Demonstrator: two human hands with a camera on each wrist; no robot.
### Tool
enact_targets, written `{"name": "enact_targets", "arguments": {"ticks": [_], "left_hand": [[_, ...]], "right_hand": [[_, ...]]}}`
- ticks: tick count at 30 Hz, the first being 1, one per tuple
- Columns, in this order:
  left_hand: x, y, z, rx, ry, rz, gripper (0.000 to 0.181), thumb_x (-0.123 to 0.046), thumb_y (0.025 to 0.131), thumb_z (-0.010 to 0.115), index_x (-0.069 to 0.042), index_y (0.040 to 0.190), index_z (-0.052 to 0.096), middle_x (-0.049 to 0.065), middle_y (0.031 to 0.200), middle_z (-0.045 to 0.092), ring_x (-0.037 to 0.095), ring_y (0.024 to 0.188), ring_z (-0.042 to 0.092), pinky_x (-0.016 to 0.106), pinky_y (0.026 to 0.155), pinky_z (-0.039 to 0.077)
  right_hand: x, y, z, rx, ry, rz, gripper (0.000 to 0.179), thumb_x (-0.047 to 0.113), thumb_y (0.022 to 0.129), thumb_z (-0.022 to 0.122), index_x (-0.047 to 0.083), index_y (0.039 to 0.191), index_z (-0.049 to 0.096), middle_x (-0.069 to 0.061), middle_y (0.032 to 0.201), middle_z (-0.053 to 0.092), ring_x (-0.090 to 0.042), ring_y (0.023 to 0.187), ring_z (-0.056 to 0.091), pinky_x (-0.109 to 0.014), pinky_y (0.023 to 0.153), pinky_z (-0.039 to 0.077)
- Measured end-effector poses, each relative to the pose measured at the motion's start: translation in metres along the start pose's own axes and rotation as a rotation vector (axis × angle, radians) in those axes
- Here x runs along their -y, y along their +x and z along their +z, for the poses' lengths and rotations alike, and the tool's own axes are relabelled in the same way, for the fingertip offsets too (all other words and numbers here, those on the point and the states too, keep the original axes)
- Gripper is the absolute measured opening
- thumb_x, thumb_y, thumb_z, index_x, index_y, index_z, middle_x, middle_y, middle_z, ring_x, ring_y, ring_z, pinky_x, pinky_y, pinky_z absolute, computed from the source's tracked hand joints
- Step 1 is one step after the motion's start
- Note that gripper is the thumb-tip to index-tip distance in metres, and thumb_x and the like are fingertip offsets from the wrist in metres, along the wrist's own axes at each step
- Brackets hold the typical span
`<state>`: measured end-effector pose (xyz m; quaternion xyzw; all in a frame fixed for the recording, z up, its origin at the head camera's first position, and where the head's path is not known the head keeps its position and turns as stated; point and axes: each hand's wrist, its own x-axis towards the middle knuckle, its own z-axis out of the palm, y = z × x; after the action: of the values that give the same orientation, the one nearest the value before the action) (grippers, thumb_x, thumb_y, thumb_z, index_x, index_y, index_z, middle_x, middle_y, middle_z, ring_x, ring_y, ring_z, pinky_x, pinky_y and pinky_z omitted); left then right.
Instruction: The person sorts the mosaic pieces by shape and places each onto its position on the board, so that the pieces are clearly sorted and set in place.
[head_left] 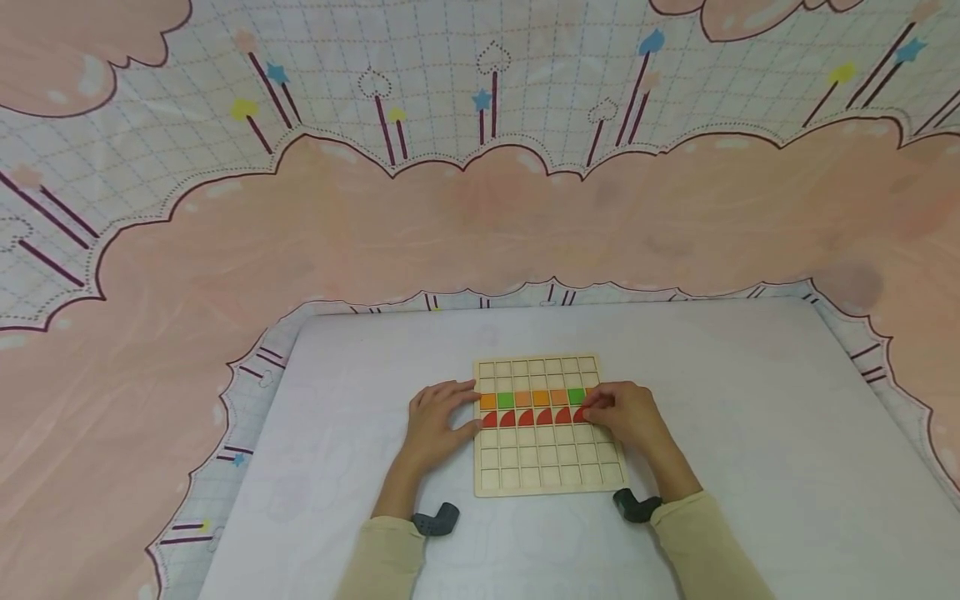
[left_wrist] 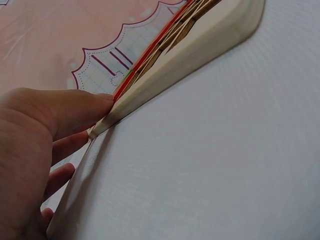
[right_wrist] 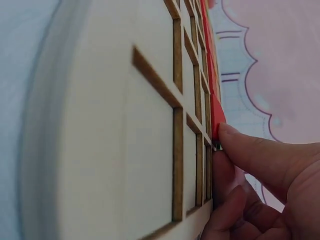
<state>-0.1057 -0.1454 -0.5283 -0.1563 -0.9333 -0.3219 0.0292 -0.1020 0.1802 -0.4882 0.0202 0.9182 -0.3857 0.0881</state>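
Note:
A square wooden grid board (head_left: 551, 477) lies on the white table. One row holds orange and green square tiles (head_left: 541, 398); the row just nearer holds tiles with red quarter-circles (head_left: 525, 417). At the board's left edge, my left hand (head_left: 435, 423) rests with thumb and fingers extended, the thumb (left_wrist: 87, 107) touching the rim beside a red piece. My right hand (head_left: 626, 410) is over the right end of these rows. Between its thumb and index finger it pinches a red tile (right_wrist: 217, 119) at the end of the red row. The fingers hide the last squares there.
The white table (head_left: 337, 375) surrounds the board. A peach patterned cloth (head_left: 495, 225) rises behind the table and shows along its sides. Each wrist wears a dark device, one beside the left sleeve (head_left: 437, 520) and one near the board's front right corner (head_left: 636, 506).

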Motion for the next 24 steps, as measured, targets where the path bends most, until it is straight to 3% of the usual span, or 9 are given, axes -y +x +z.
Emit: {"name": "enact_targets", "arguments": {"ticks": [7, 24], "left_hand": [[-0.0004, 0.0011, 0.0003, -0.001, 0.002, -0.004, 0.041, -0.033, 0.086, 0.076, -0.023, 0.126, 0.071, -0.006, 0.149, 0.058, 0.026, 0.143, 0.043, 0.061, 0.118, 0.02], [-0.0005, 0.0003, 0.0001, 0.013, -0.001, -0.012, 0.041, -0.032, 0.086, 0.076, -0.022, 0.126, 0.071, -0.005, 0.149, 0.058, 0.026, 0.143, 0.043, 0.06, 0.12, 0.018]], "right_hand": [[-0.0003, -0.0028, 0.0003, -0.036, 0.006, -0.026, 0.01, 0.014, 0.086, 0.08, 0.01, 0.094, 0.077, 0.0, 0.081, 0.072, -0.017, 0.08, 0.061, -0.029, 0.07, 0.046], [0.0001, -0.0029, -0.0014, 0.004, -0.017, 0.016, 0.011, 0.014, 0.085, 0.08, 0.011, 0.096, 0.078, -0.002, 0.085, 0.071, -0.02, 0.085, 0.06, -0.029, 0.073, 0.045]]}}
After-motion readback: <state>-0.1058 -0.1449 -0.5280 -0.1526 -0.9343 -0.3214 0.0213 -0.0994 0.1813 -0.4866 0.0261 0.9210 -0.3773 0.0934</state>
